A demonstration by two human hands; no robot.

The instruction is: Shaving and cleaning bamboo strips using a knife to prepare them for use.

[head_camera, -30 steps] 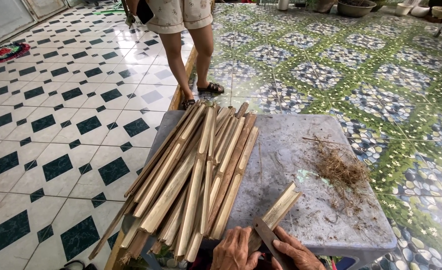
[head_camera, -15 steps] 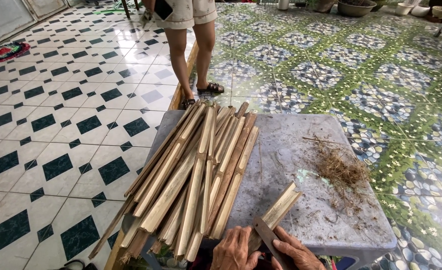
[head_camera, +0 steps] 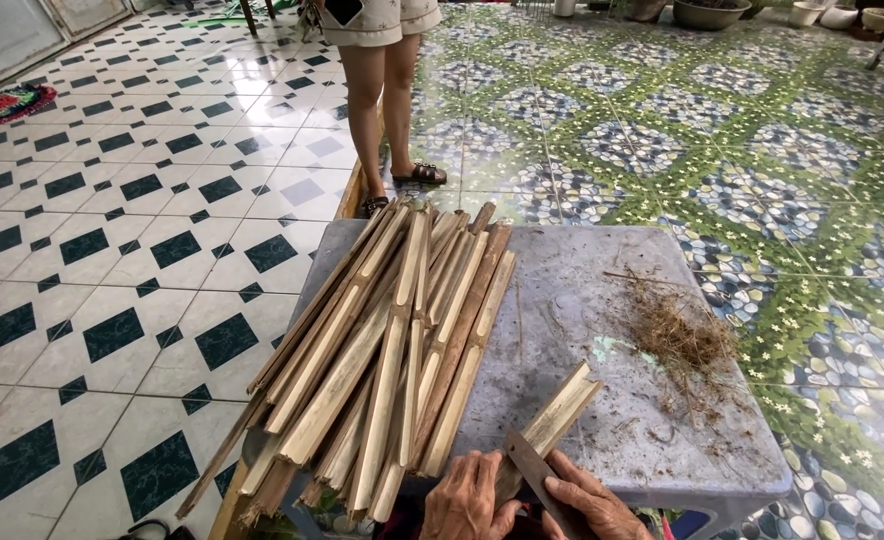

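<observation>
Desk: grey worn square desk, on tiled floor.
Pile: long tan split bamboo strips, desk's left half.
Debris: dry brown fibre tuft, right side.
Strip: short pale bamboo piece, near edge, angled up-right.
Blade: dark flat knife blade, across strip's lower end.
L hand: fingers curled round strip base.
R hand: fingers closed on blade.

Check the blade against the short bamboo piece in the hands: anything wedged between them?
Nothing visible. The dark blade in the right hand lies directly on the short bamboo piece, which the left hand steadies. The pile of bamboo strips sits to the left; the fibre scraps lie apart.
</observation>
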